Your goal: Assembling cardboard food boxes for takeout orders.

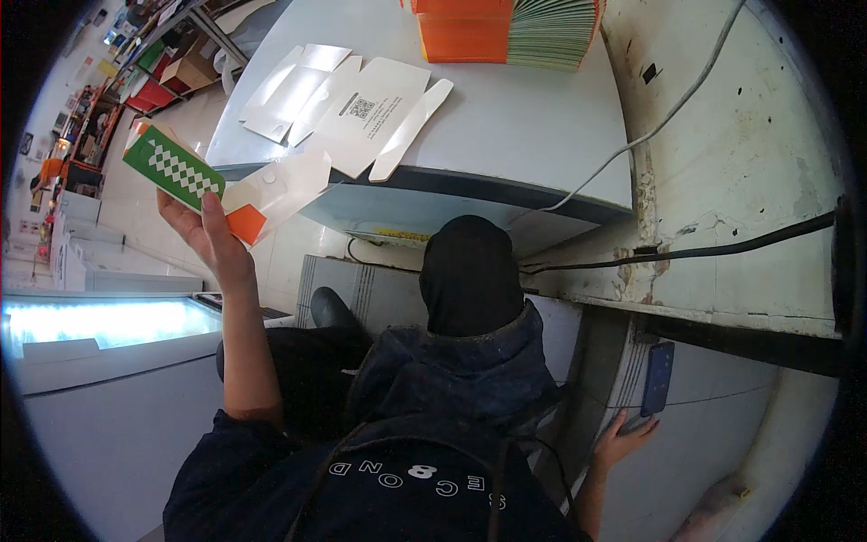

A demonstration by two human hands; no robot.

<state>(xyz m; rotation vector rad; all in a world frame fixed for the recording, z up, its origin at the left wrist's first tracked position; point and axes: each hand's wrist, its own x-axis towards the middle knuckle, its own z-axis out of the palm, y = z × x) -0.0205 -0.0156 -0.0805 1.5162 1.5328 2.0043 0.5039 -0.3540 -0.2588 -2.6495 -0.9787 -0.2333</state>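
Raised on the left, my left hand (212,230) is closed around a small carton (176,165). Its face is green with a pattern of white diamonds, and orange shows at its edges. White flaps (293,185) and an orange tab stick out from its right end. Low on the right, my right hand (623,443) has its fingers spread, just below a dark blue phone (658,379). Whether the fingertips touch the phone, I cannot tell. On the white table ahead lies an unfolded white carton (397,95) with a printed square code.
A thick stack of orange and green flat cartons (465,32) sits at the table's (533,135) far side. A grey cable (668,122) and a black cable (713,253) run along the worn wall. Left stand a lit glass-topped cabinet (117,321) and stocked shelves (181,63).
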